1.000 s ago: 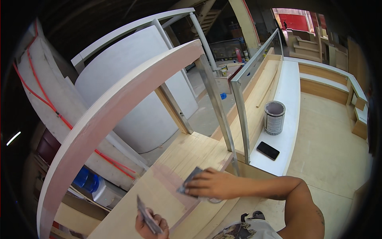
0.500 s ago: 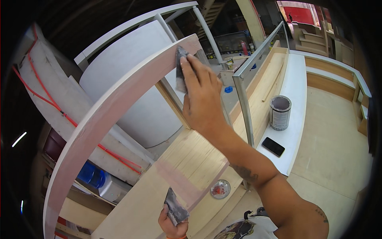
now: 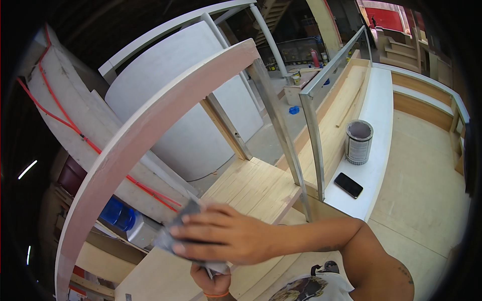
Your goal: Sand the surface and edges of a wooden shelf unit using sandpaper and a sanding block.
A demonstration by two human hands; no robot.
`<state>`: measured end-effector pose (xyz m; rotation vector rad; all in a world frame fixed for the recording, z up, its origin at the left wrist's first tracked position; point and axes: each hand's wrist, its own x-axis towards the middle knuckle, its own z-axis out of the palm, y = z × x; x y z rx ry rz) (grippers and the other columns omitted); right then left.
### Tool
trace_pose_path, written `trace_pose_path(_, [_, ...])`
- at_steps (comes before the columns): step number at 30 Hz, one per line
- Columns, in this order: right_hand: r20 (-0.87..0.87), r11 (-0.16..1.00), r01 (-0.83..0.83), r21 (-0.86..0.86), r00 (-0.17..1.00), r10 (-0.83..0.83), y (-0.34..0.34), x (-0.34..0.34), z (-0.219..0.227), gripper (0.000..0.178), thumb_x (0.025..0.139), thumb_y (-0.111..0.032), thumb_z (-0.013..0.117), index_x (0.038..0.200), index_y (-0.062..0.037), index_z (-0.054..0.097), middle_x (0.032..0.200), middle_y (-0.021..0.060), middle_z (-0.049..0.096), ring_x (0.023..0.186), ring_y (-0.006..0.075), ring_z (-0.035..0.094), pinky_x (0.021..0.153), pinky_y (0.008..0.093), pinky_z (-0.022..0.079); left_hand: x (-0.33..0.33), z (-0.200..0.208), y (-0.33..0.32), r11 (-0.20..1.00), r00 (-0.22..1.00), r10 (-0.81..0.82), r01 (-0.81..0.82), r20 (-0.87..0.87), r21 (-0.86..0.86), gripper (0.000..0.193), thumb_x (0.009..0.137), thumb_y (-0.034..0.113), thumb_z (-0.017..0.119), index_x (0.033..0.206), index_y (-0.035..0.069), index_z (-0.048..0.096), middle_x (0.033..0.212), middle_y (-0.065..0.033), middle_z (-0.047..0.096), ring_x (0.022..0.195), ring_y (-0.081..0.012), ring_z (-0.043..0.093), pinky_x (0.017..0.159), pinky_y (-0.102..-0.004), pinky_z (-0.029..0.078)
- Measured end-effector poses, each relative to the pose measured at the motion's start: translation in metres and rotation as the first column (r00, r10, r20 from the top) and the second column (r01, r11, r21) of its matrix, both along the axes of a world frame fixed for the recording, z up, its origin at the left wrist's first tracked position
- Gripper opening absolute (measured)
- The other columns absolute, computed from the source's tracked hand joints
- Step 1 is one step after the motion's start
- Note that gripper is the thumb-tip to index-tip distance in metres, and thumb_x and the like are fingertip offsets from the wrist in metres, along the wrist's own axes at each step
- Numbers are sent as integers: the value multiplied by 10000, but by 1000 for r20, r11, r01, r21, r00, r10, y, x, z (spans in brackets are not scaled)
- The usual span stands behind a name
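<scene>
My right hand (image 3: 231,236) is closed on a flat grey putty scraper (image 3: 168,238), slightly blurred, low in front of me. Just below it my left hand (image 3: 212,282) grips a second putty-smeared scraper (image 3: 216,268), mostly hidden behind the right hand. The two blades lie close together; whether they touch I cannot tell. Above and to the left curves an arched wooden rail (image 3: 145,128), its face coated in pinkish filler. Upright posts (image 3: 278,130) stand beneath its upper end.
A bare wooden top (image 3: 246,185) lies beneath the arch. On the white ledge (image 3: 374,150) at right stand an opened metal can (image 3: 359,143) and a black phone (image 3: 348,185). A metal frame (image 3: 312,140) rises beside them. Red hoses (image 3: 93,145) run along the left.
My right hand has come down from the arch's upper end, scraper in it, to just over my left hand. My left hand has stayed low and is now partly covered.
</scene>
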<state>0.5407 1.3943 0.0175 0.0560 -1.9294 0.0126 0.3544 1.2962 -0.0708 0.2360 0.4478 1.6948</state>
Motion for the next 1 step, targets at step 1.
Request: trace_pose_path(1, [-1,1000,-4,2,1000,4,1,0,0,556,882,-149,567,1427,-133,457,1465,162,451,1297,338,468,1138,519,248,0,0,1,1000,1000,4,-4,-1,2,365,980,278,465,1291,107,550,1125,-64,690,906,-189,688,591,-302,585])
